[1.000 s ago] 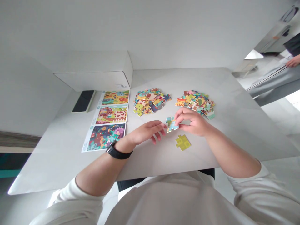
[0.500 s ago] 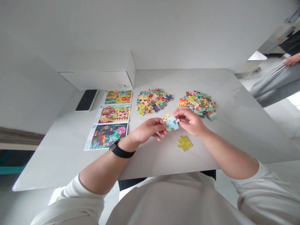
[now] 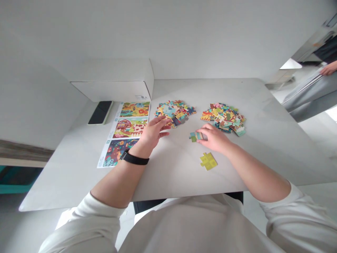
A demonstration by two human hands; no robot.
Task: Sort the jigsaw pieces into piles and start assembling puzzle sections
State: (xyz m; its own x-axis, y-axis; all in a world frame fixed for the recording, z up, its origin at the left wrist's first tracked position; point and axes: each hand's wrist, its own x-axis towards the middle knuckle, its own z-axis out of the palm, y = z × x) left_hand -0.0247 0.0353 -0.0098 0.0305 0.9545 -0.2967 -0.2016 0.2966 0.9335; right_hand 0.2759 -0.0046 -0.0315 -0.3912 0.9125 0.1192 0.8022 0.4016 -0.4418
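Two hands in play, two piles of puzzle bits on one desk (image 3: 168, 179). The right hand (image 3: 214, 138) has a narrow pinch on one teal piece (image 3: 194, 136), thumb and fingers on its right side, a patch of green showing too. That's just above or on the desk, between the piles and the person. The left hand (image 3: 152, 134) is empty, fingers loosely spread, right by the near edge of the left pile (image 3: 181, 114); hard to say from this angle if the fingertips touch it.

Too many pieces to count in either pile, but they're all flat, stiff bits with knobs and notches, stacked every which way. One pale blue piece (image 3: 168, 109) lies on top of the left pile. The right pile (image 3: 223, 117) sits well apart from it. One lime piece (image 3: 209, 161) lies alone, closer to the person.

Over on the left: three pictures (image 3: 131, 128), smooth printed paper, in a column. Beside them, one phone (image 3: 100, 112), dark glossy screen, rounded corners. Behind, one white box (image 3: 110, 90), flat-sided. One watch (image 3: 134, 158) too, black woven-looking strap, left wrist.
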